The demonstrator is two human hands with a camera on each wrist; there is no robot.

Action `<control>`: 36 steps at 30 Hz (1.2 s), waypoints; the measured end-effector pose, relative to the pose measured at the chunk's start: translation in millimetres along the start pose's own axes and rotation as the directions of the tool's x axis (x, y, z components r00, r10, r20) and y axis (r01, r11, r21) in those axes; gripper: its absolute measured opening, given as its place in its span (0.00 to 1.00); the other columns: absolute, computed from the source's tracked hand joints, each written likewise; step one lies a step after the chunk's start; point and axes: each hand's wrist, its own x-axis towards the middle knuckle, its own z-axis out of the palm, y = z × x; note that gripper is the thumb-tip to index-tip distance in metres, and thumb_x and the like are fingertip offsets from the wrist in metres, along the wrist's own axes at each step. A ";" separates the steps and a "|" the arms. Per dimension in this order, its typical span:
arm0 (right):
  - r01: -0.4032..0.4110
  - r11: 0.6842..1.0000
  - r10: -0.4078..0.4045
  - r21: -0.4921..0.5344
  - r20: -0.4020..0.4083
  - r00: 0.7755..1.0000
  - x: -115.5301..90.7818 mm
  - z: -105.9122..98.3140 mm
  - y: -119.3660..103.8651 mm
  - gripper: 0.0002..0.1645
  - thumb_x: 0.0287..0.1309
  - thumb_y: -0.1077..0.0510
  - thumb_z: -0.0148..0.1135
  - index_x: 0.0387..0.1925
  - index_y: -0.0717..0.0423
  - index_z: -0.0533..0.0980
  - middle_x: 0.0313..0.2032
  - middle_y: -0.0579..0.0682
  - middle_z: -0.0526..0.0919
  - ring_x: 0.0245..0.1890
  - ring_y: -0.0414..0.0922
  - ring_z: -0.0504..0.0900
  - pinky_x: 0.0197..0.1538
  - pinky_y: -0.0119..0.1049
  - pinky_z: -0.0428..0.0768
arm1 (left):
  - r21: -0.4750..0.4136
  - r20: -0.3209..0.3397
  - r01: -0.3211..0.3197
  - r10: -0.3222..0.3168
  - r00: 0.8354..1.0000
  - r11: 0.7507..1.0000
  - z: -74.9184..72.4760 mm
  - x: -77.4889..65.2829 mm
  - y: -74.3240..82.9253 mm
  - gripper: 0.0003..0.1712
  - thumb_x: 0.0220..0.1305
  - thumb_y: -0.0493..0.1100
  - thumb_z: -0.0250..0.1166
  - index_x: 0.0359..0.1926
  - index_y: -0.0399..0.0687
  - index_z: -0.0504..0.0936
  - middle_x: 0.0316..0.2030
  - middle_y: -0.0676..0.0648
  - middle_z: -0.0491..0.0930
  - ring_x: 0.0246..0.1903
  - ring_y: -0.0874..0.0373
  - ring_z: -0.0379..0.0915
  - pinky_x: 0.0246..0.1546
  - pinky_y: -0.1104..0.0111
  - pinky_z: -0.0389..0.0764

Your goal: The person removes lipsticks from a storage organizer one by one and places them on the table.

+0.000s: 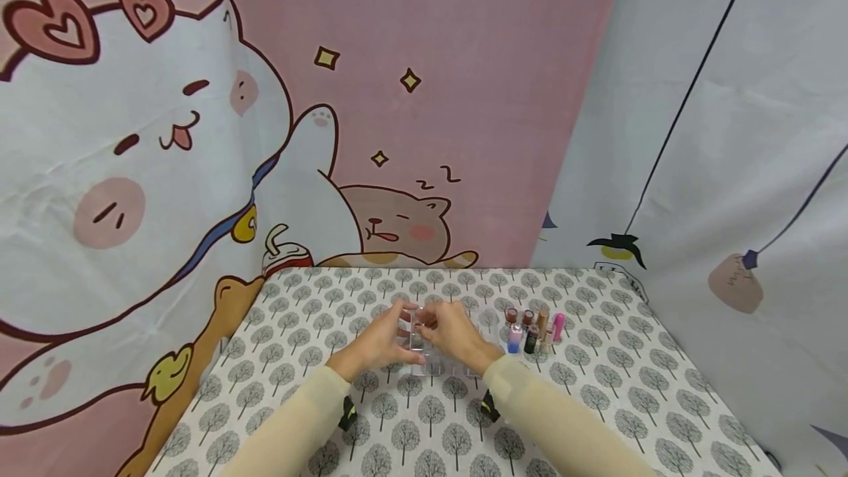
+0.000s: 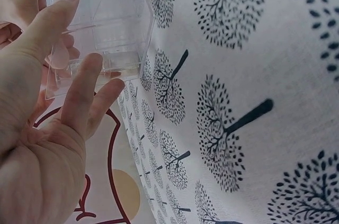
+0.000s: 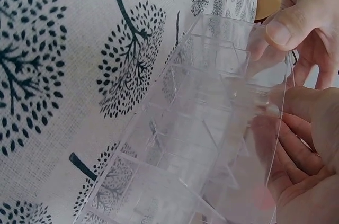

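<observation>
A clear plastic organizer (image 1: 427, 366) with several compartments stands on the tree-print cloth. My left hand (image 1: 380, 341) holds its left end, the thumb at the near edge and the fingers toward the far side. In the right wrist view the left thumb (image 3: 280, 32) lies against the clear wall. My right hand (image 1: 457, 330) reaches over the organizer with bent fingers. They pinch a small pale item (image 3: 254, 98), seen blurred through the plastic; I cannot tell its kind. The right palm partly hides the organizer in the head view.
Right of the organizer stand several small cosmetics: a pink-and-blue bottle (image 1: 514, 338), a dark bottle (image 1: 531, 341), a gold tube (image 1: 542, 321) and a bright pink tube (image 1: 559, 326). Cartoon-printed curtains (image 1: 490, 131) hang behind and beside the table (image 1: 596, 381).
</observation>
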 end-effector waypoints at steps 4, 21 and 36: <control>-0.012 1.000 0.012 0.009 0.000 1.000 -1.5 0.9 0.8 0.11 0.72 0.66 0.80 0.53 0.61 0.94 0.45 0.56 0.99 0.41 0.47 0.99 0.46 0.28 0.95 | -0.019 0.004 0.003 -0.003 1.000 1.000 1.2 -0.5 0.1 0.62 0.58 0.47 0.94 0.84 0.48 0.65 0.76 0.31 0.77 0.69 0.32 0.86 0.69 0.43 0.93; -0.070 0.994 0.073 0.085 -0.041 0.996 -6.5 -9.5 -6.3 0.15 0.72 0.65 0.78 0.57 0.61 0.91 0.50 0.57 0.98 0.46 0.48 0.98 0.52 0.32 0.96 | -0.031 0.003 -0.013 0.013 1.000 0.999 0.1 0.2 -1.5 0.60 0.59 0.46 0.93 0.83 0.51 0.65 0.76 0.32 0.78 0.68 0.33 0.87 0.69 0.40 0.93; -0.061 0.987 0.078 0.152 -0.111 0.991 -12.4 -24.1 -11.5 0.16 0.70 0.67 0.80 0.56 0.63 0.89 0.49 0.56 0.97 0.47 0.48 0.98 0.53 0.32 0.97 | -0.019 -0.009 -0.002 0.002 1.000 1.000 1.5 -1.6 -1.3 0.61 0.59 0.47 0.94 0.84 0.50 0.65 0.74 0.31 0.79 0.68 0.33 0.88 0.67 0.41 0.94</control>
